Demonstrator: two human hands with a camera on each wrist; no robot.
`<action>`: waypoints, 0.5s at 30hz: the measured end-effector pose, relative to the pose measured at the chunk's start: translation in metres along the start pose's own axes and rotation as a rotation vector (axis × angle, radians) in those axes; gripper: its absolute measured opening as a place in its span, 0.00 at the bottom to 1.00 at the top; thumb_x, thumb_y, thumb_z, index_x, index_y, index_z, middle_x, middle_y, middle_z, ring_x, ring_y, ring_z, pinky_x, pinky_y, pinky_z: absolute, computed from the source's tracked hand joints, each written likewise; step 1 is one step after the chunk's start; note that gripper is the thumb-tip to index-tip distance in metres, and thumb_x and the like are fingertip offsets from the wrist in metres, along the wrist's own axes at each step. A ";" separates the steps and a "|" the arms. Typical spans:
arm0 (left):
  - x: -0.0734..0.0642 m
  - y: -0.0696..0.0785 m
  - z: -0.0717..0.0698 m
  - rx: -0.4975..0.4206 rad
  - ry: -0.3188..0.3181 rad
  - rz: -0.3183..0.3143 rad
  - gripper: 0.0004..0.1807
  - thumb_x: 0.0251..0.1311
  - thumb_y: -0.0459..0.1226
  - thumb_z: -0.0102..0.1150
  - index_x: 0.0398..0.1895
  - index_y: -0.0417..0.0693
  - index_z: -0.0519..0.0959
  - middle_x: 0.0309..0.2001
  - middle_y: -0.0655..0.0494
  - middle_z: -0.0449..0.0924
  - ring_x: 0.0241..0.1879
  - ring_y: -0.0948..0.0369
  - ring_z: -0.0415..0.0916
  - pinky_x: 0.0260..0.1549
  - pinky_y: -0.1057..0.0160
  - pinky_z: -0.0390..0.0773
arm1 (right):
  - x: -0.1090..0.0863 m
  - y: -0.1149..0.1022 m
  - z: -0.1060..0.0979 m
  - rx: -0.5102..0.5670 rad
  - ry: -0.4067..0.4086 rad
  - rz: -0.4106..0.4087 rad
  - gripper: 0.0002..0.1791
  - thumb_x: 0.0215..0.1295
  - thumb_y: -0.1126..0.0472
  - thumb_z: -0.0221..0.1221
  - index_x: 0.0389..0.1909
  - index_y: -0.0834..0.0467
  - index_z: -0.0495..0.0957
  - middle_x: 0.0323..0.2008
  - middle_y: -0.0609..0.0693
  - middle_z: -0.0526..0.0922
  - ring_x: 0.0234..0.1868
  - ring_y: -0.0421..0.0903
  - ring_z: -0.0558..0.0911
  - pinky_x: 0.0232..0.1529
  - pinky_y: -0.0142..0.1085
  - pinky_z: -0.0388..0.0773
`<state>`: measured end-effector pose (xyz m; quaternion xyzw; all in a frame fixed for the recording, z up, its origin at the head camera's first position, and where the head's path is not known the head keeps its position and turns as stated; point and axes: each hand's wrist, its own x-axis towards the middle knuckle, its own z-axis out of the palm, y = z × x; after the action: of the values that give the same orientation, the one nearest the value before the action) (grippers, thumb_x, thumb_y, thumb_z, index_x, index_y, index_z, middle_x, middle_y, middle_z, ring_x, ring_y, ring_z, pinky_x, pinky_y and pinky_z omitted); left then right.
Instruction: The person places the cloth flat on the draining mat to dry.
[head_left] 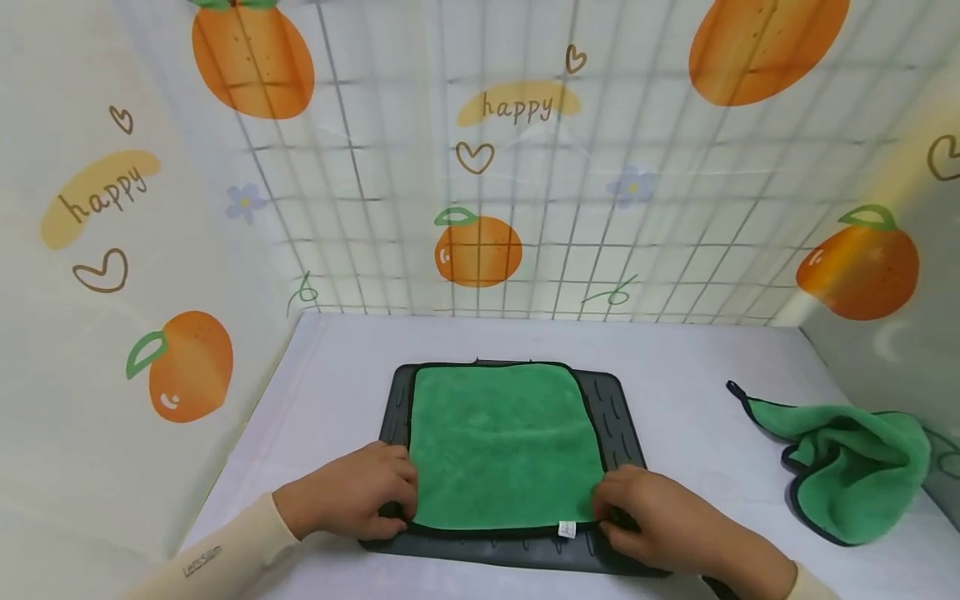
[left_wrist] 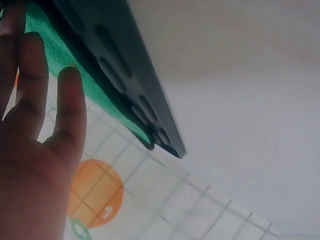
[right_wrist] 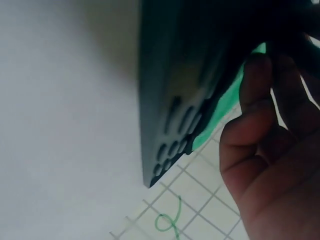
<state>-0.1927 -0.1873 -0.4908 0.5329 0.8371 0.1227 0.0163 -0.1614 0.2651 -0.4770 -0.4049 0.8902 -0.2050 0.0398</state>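
Note:
A green towel [head_left: 502, 450] with black edging and a white tag lies spread flat on a dark grey ridged board [head_left: 611, 417]. At the towel's near left corner, my left hand [head_left: 360, 492] pinches the edge between thumb and fingers; in the left wrist view, the other fingers of that hand [left_wrist: 37, 125] stand loosely beside the board's edge. My right hand [head_left: 667, 517] pinches the near right corner. The right wrist view shows curled fingers of this hand [right_wrist: 275, 140] at the towel's dark edge, with the fingertips partly in shadow.
A second green towel [head_left: 862, 467] lies crumpled on the white table [head_left: 337, 358] at the right, its black loop pointing left. A printed curtain [head_left: 390, 167] with oranges and grid lines encloses the back and sides. Part of a dark object [head_left: 718, 588] shows below my right forearm.

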 end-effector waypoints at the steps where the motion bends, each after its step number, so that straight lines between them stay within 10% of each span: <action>1: -0.002 0.000 -0.001 0.002 0.004 -0.009 0.06 0.58 0.46 0.74 0.30 0.71 0.85 0.36 0.80 0.75 0.44 0.72 0.69 0.44 0.64 0.70 | -0.001 -0.002 0.001 0.000 0.013 -0.013 0.13 0.65 0.62 0.71 0.36 0.39 0.82 0.36 0.27 0.76 0.38 0.32 0.75 0.37 0.32 0.78; 15: -0.014 0.007 -0.003 -0.007 0.009 -0.021 0.05 0.58 0.52 0.77 0.28 0.74 0.88 0.34 0.82 0.74 0.39 0.74 0.67 0.41 0.67 0.69 | -0.009 -0.017 0.008 0.006 0.009 -0.075 0.06 0.69 0.50 0.71 0.38 0.36 0.82 0.36 0.25 0.75 0.37 0.30 0.73 0.35 0.28 0.75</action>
<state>-0.1814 -0.1973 -0.4877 0.5234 0.8423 0.1279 0.0155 -0.1413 0.2595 -0.4788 -0.4369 0.8740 -0.2107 0.0291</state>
